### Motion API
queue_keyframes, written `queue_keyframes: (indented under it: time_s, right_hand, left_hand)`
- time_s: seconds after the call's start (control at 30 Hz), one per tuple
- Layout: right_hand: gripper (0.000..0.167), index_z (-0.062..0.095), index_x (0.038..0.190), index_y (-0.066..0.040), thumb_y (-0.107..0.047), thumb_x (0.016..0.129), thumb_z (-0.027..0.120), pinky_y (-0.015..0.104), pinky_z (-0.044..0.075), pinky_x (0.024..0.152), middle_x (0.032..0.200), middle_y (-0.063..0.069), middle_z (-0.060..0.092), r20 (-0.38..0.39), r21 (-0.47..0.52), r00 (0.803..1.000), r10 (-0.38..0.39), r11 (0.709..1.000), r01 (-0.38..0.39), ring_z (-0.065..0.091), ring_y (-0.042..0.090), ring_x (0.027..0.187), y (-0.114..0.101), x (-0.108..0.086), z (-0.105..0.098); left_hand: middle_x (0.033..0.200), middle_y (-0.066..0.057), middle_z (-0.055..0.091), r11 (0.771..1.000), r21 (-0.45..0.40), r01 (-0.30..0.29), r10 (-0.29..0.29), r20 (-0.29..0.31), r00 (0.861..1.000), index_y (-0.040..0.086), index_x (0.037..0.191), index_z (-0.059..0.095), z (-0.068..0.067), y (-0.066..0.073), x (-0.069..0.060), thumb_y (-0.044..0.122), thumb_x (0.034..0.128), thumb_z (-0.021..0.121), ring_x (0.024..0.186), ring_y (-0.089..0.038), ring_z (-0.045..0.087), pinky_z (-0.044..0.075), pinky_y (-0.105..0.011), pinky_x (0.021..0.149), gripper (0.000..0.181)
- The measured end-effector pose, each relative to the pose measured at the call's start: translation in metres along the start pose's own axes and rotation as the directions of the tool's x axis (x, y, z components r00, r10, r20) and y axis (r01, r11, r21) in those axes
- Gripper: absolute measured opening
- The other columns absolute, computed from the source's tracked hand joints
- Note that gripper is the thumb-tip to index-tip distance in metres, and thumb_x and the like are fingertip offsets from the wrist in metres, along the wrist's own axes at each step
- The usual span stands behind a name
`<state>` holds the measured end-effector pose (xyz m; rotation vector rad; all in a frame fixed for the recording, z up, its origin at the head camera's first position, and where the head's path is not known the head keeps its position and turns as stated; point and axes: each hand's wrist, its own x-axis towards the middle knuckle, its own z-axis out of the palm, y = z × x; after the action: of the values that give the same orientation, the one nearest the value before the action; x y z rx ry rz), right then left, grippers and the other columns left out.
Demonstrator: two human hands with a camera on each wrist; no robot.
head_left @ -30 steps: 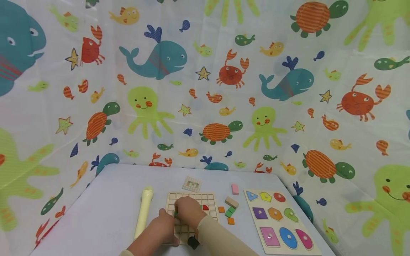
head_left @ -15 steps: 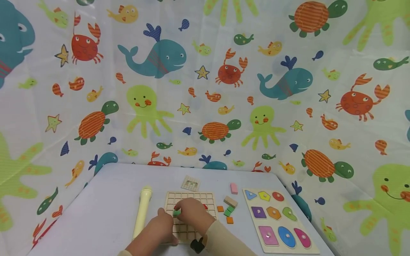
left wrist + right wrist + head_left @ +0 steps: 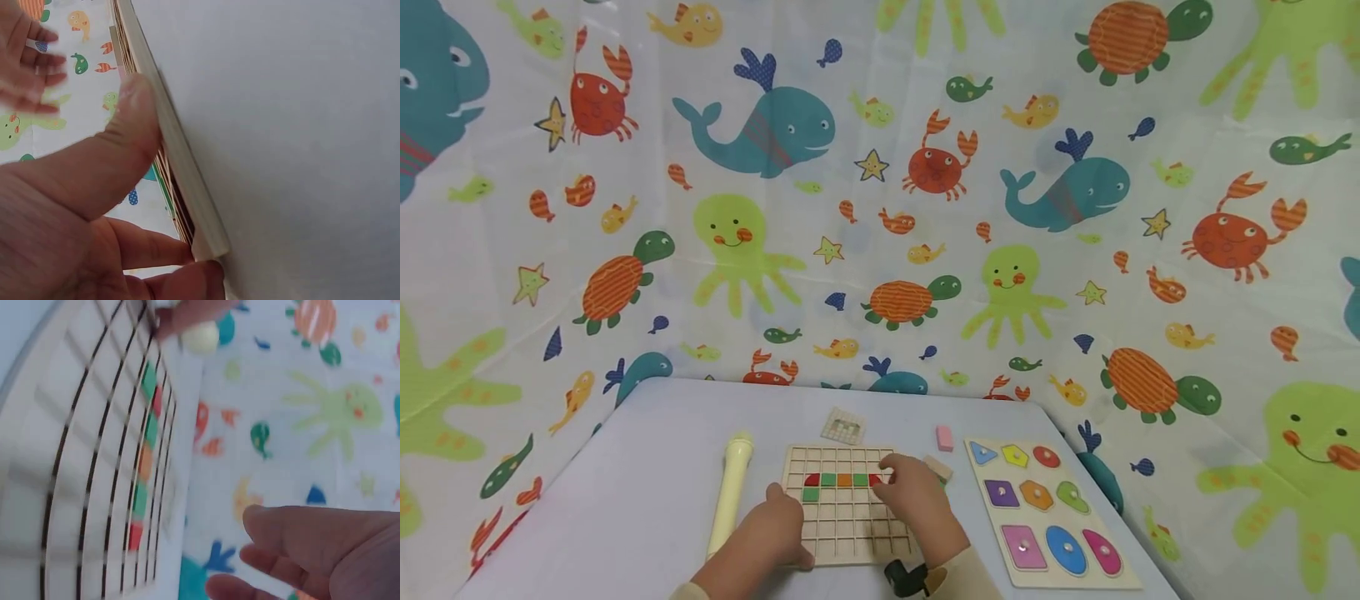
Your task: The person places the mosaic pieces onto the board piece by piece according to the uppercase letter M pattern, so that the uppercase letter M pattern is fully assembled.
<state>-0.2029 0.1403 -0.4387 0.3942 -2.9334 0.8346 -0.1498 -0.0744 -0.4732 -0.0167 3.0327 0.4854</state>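
Right hand (image 3: pixel 917 504) has shifted from over the left part of the grid board (image 3: pixel 838 542) to its right side, uncovering a row of coloured pieces. Half a second ago it covered most of that row, a green piece at its fingertips; now a green tile (image 3: pixel 810 495) sits by itself in a cell at the left, directly below the row's first piece.

Row, left to right: red corner piece (image 3: pixel 812 480), green, orange square (image 3: pixel 845 481), green, then a second red piece (image 3: pixel 874 480) close to the right hand. Thumb and fingers of that hand stand apart with nothing between them; right wrist view shows them clear of the board.

Left hand (image 3: pixel 775 529) holds the board at its near left corner, thumb along the side edge, fingers round the corner. Board lies flat on the tabletop (image 3: pixel 647 483), in front of the person.

Nearby: pale yellow cylinder (image 3: pixel 730 492) left of the board; small grid card (image 3: pixel 843 426) beyond it; pink block (image 3: pixel 944 438) and wooden block (image 3: pixel 937 469), the latter partly hidden, to the right; shape puzzle (image 3: pixel 1022 518) farther right.
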Motion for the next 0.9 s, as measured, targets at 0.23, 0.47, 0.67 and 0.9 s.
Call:
queue_keyframes:
  time_s: [0.23,0.47,0.67,0.9]
  right_hand:
    - [0.051,0.07,0.129,-0.005,-0.027,0.086,0.087,0.047,0.056,0.082,0.12,0.014,0.074,-0.057,-0.05,0.955,0.291,0.955,-0.293,0.063,0.026,0.094,0.047,0.001,-0.014]
    - [0.038,0.071,0.107,-0.006,-0.027,0.083,0.091,0.045,0.053,0.081,0.097,0.008,0.068,0.017,-0.107,0.921,0.388,0.917,-0.384,0.057,0.026,0.087,0.067,0.0,-0.011]
    - [0.031,0.065,0.085,-0.01,-0.023,0.081,0.092,0.04,0.048,0.073,0.082,0.004,0.062,0.04,-0.173,0.94,0.34,0.928,-0.329,0.056,0.023,0.078,0.069,-0.004,-0.003]
    - [0.033,0.06,0.078,-0.012,-0.014,0.078,0.093,0.04,0.048,0.072,0.079,0.003,0.061,0.022,-0.198,0.952,0.306,0.934,-0.296,0.055,0.023,0.076,0.068,-0.007,0.0]
  left_hand:
    - [0.121,-0.033,0.052,1.0,0.008,-0.004,0.004,0.014,1.0,-0.016,0.096,0.069,0.002,-0.003,0.002,0.038,0.0581,0.103,0.072,-0.028,0.059,0.06,-0.044,0.072,0.074]
    - [0.119,-0.033,0.052,1.0,0.009,0.0,0.0,0.007,1.0,-0.017,0.096,0.069,0.001,-0.002,0.002,0.039,0.0565,0.103,0.072,-0.029,0.06,0.06,-0.044,0.071,0.077]
    - [0.113,-0.029,0.053,1.0,0.027,0.004,-0.004,0.006,1.0,-0.018,0.098,0.067,0.001,0.0,0.001,0.041,0.0578,0.103,0.072,-0.028,0.06,0.06,-0.044,0.072,0.08]
    - [0.115,-0.031,0.053,0.999,0.041,0.014,-0.015,0.025,1.0,-0.018,0.099,0.068,0.002,0.0,0.002,0.041,0.0599,0.102,0.074,-0.028,0.06,0.061,-0.046,0.075,0.08]
